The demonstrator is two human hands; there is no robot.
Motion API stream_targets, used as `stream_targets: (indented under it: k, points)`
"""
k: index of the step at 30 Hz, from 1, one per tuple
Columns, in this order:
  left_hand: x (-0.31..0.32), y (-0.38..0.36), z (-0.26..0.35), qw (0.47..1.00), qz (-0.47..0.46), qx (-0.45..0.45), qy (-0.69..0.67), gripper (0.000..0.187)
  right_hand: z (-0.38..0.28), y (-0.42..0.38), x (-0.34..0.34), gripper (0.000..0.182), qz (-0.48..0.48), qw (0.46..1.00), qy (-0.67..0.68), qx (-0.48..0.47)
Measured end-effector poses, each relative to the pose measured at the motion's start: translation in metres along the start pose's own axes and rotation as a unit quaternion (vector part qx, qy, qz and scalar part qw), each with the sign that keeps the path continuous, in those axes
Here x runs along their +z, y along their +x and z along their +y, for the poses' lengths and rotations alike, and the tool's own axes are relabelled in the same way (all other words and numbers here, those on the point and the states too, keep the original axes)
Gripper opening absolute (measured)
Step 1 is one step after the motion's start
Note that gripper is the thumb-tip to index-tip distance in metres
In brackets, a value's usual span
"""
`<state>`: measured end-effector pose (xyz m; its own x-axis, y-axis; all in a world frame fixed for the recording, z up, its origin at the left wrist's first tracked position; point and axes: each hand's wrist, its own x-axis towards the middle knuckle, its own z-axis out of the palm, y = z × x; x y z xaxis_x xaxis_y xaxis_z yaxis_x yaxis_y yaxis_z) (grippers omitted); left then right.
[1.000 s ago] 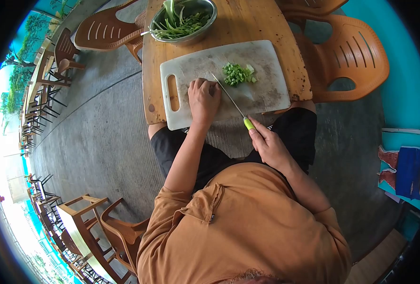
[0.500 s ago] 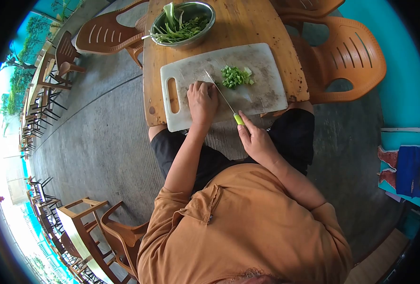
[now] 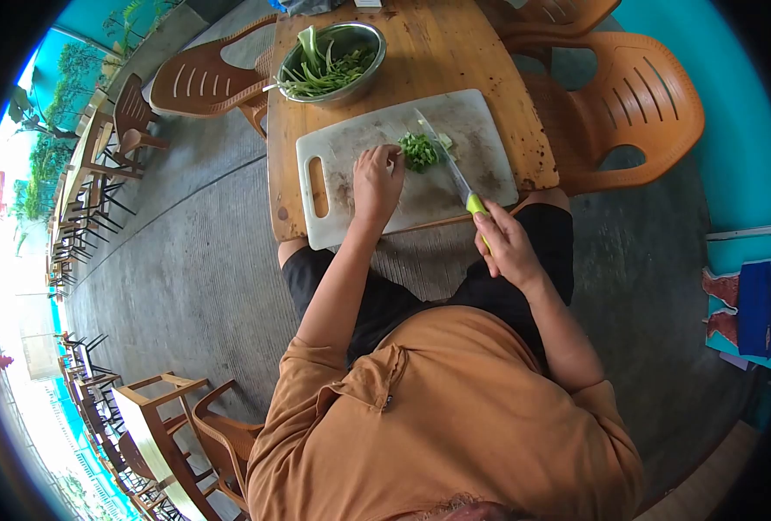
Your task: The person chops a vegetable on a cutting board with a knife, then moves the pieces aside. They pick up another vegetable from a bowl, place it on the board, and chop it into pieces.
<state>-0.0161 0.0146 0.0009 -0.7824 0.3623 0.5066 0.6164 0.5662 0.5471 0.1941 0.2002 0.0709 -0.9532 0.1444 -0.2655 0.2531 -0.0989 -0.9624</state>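
My right hand (image 3: 509,245) is wrapped round the lime-green handle of a kitchen knife (image 3: 451,161). The blade slants up and to the left, its flat beside a pile of chopped green leaves (image 3: 417,152). Just left of that pile is my left hand (image 3: 377,184), over the white cutting board (image 3: 350,143). Its fingers are curled together, and whatever they hold, if anything, is hidden. A few paler pieces lie on the blade's far side. Beyond the board, a steel bowl (image 3: 373,85) holds long green stalks and leaves (image 3: 329,71).
The board lies on a wooden table (image 3: 437,52) over my lap. Orange plastic chairs (image 3: 637,104) stand at the right, with a brown chair (image 3: 211,82) at the left. A bag (image 3: 307,5) is at the table's far edge.
The knife has moved right, from beside my left fingers to the far side of the chopped pile. My left hand has stayed near the pile. The view has shifted slightly.
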Motion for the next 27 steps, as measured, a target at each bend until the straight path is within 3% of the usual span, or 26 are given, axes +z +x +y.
stream_targets:
  k: [4,9,18,20,22,23,25,27]
  points:
    - [-0.001,0.002,0.002,1.0,0.013,0.007,-0.02,0.016,0.012,0.008,-0.02,0.034,0.009,1.0,0.012,-0.008]
    - [-0.008,-0.008,0.003,1.0,0.015,0.007,-0.027,0.016,0.014,0.01,-0.037,0.034,0.012,1.0,0.012,-0.025]
    - [-0.01,-0.026,0.007,0.999,0.008,0.017,0.028,0.027,0.027,0.025,-0.059,0.042,0.062,0.985,-0.147,-0.064]
    - [-0.012,-0.023,0.013,0.999,0.017,0.021,0.017,0.029,0.031,0.03,-0.059,0.047,0.1,0.944,-0.254,-0.184]
    - [-0.015,-0.02,0.016,1.0,0.027,0.012,0.003,0.028,0.025,0.026,-0.053,0.047,0.087,0.943,-0.255,-0.195]
    - [-0.014,-0.018,0.019,1.0,0.025,0.005,-0.017,0.028,0.022,0.024,-0.052,0.047,0.082,0.944,-0.255,-0.195]
    - [-0.012,-0.01,0.019,0.999,0.026,0.005,-0.029,0.026,0.014,0.014,-0.047,0.044,0.037,0.987,-0.137,-0.074]
    - [-0.007,0.001,0.02,0.998,0.041,-0.003,-0.043,0.025,0.015,0.011,-0.044,0.04,0.016,0.995,-0.082,-0.061]
